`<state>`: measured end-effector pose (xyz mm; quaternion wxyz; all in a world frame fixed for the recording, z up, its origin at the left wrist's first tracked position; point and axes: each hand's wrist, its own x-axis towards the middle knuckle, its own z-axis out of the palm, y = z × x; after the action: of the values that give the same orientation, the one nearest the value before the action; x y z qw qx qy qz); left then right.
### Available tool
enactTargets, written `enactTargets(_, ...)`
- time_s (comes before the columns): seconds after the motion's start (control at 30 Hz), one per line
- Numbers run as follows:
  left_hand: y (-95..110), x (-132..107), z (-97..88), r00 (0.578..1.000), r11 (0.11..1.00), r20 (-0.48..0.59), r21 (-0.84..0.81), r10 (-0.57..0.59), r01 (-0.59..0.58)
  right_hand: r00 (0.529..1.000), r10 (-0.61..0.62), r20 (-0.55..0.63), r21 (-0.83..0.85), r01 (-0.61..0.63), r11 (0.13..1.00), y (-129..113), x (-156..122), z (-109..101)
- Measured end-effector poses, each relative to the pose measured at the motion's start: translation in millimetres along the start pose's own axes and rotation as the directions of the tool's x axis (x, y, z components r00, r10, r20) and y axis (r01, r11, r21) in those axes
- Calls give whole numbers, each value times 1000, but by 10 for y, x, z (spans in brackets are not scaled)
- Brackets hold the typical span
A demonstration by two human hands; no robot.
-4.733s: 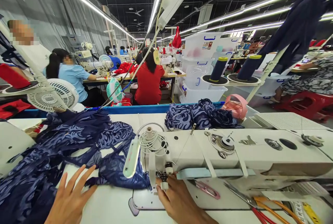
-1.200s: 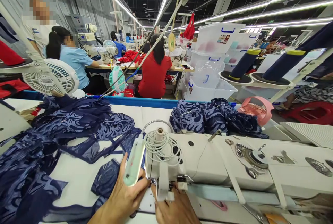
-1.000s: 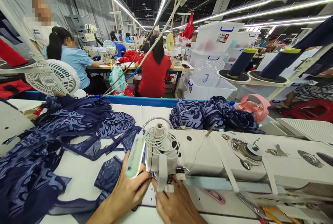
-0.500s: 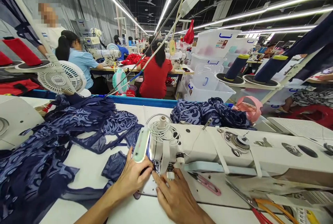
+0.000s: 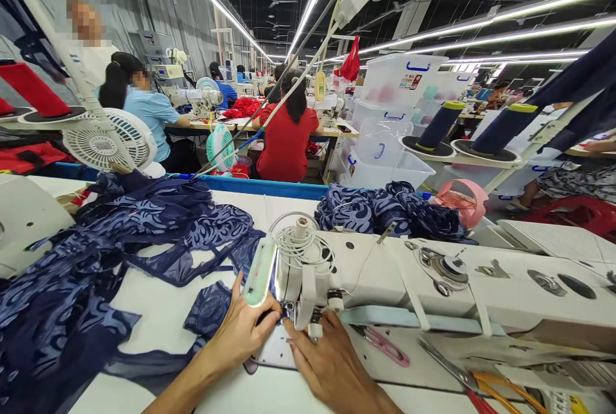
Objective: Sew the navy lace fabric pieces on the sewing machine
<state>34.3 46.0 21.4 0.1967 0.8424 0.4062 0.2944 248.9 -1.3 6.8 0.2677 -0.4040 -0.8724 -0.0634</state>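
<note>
A white sewing machine [image 5: 433,279] stretches across the table [image 5: 158,311] in front of me. My left hand [image 5: 240,334] rests beside its needle head [image 5: 301,285], fingers curled and pinching navy patterned lace fabric [image 5: 209,311] toward the needle. My right hand [image 5: 332,369] lies just right of the needle on the machine bed, fingers close together and pressing down near the presser foot; what lies under them is hidden. More of the same navy fabric [image 5: 96,266] spreads in a heap over the left of the table.
A second bundle of navy fabric [image 5: 385,212] lies behind the machine by a pink object [image 5: 459,199]. Scissors with orange handles [image 5: 476,382] and pink snips [image 5: 385,350] lie on the bed at right. A white fan [image 5: 108,141] stands at left. Other people sew at tables beyond.
Since 4.7 s ago my left hand moved from lying flat and open on the table to the needle, taking hold of the fabric. Over the last second both hands stayed at the needle, barely shifting.
</note>
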Motion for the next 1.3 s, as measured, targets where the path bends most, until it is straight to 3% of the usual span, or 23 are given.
enactTargets(0.33,-25,-25,5,999,999,14,5,35,-35,996,-40,79,22,38,999,-39,-35,44)
enactTargets(0.5,-14,-35,11,999,999,26,23,26,-27,999,-20,45,94,16,995,-64,-8,-13)
enactTargets(0.7,-15,-52,16,999,999,34,28,21,-22,992,35,-123,86,-25,996,-77,11,-28)
enactTargets(0.97,-51,-42,15,999,1000,34,27,12,-13,999,18,48,8,-18,1000,-76,-9,3)
enactTargets(1.3,-67,-57,31,999,996,41,87,9,-13,997,13,80,48,-17,999,-68,-18,-40)
